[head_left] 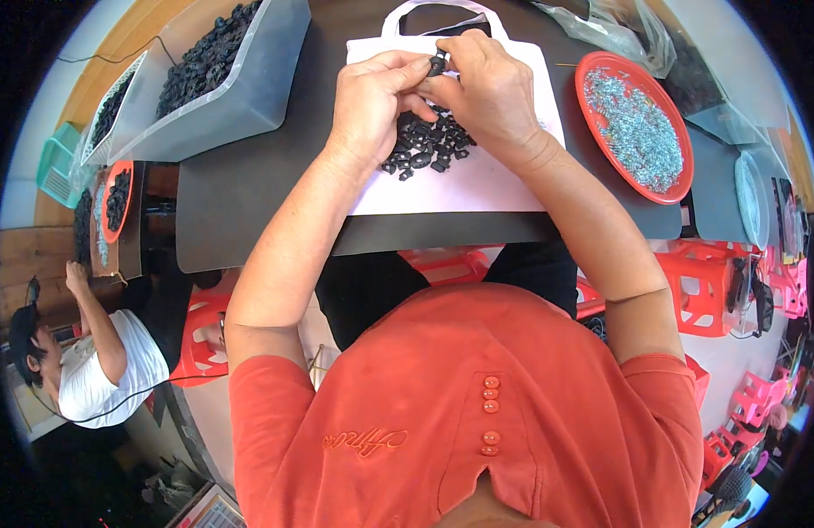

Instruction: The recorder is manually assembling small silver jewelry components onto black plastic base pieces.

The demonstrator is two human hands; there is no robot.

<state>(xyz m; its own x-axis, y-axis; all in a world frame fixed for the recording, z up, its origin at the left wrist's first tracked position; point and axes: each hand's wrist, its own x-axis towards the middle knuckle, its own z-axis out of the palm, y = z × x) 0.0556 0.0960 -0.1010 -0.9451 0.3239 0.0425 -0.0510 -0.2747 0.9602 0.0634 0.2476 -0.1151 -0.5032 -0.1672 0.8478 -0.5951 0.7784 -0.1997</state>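
Both my hands meet above a white cloth bag lying flat on the dark table. Pinched between them is a small black plastic part. My left hand grips it from the left with thumb and forefinger. From the other side, the fingers of my right hand close on the same part; a light, shiny bit shows at its top. Below my hands a loose pile of black plastic parts rests on the bag, partly hidden by my fingers.
A red plate heaped with small silvery metal pieces stands to the right. At the left is a large translucent bin of black parts. Clear plastic bags lie at the far right. Another person in a white shirt works at the left.
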